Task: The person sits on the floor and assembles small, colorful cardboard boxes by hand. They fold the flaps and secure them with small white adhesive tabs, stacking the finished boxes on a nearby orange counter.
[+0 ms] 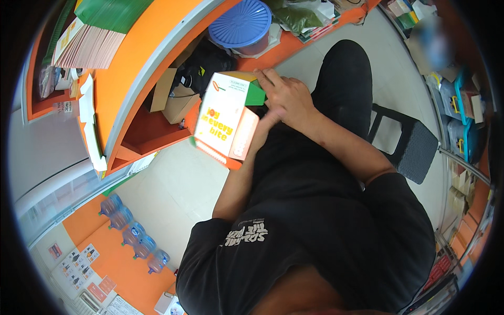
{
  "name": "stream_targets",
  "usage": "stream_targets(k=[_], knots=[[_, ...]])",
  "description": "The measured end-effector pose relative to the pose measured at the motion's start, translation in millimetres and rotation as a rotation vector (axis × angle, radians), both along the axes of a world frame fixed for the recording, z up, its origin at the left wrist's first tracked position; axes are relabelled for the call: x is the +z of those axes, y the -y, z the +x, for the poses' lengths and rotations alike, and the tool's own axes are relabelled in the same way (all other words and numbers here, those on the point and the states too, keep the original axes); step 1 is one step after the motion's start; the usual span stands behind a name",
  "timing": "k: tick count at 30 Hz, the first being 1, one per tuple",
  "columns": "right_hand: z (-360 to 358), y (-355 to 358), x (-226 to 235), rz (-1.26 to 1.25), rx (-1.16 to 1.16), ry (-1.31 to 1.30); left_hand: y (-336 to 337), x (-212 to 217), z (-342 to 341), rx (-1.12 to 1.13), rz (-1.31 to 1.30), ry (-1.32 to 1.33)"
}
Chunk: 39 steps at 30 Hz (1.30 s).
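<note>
Orange counter [149, 39], curved, to the front left: its open shelf lies just beyond the work. I judge the rim a hazard; a wide swing could knock a corner against it.

Black stool [415, 149], right side: well apart, no threat that I can see from my remote seat.

Tub [240, 26], blue lid, on the counter: near the work's far end; a careless reach could jostle it.

Box [218, 118], white, yellow lettering: tilted, in front of the lap, between both hands. An uneven hold could let it twist or drop.

Right hand [289, 98]: fingers slightly spread and bent at the box's far end; whether they pinch, I cannot tell.

Left hand [262, 131]: mostly hidden behind the box, thumb showing; I cannot tell its grip.

Green flap [255, 95], by the right fingers: pushed off its fold, it could crease or tear.
</note>
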State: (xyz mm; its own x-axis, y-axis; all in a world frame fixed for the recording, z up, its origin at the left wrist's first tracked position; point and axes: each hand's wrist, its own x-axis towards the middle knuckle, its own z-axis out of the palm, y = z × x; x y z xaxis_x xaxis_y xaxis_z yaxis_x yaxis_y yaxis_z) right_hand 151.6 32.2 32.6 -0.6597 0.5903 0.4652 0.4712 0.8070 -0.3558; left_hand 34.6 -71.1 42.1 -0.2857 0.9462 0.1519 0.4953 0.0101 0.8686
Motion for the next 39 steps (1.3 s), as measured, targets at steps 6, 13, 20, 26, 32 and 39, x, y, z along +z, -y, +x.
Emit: stream_targets(k=[6, 13, 20, 26, 32, 39], knots=[[-3, 13, 9, -0.130, -0.001, 0.124, -20, -11, -8, 0.423, 0.049, 0.866], [1, -5, 1, -0.368, 0.069, -0.260, -25, 5, -32, 0.441, 0.007, 0.671], [2, -17, 22, -0.916, 0.080, -0.571, -25, -2, -32, 0.282, 0.164, 0.604], [8, -19, 40, -0.894, 0.209, -0.546, -16, -9, -31, 0.146, 0.259, 0.715], [11, -9, 48, -0.809, 0.255, -0.534, -6, -2, -19, 0.254, 0.194, 0.909], [6, -10, 51, -0.651, 0.205, -0.514, -9, -2, -18, 0.137, 0.156, 0.926]])
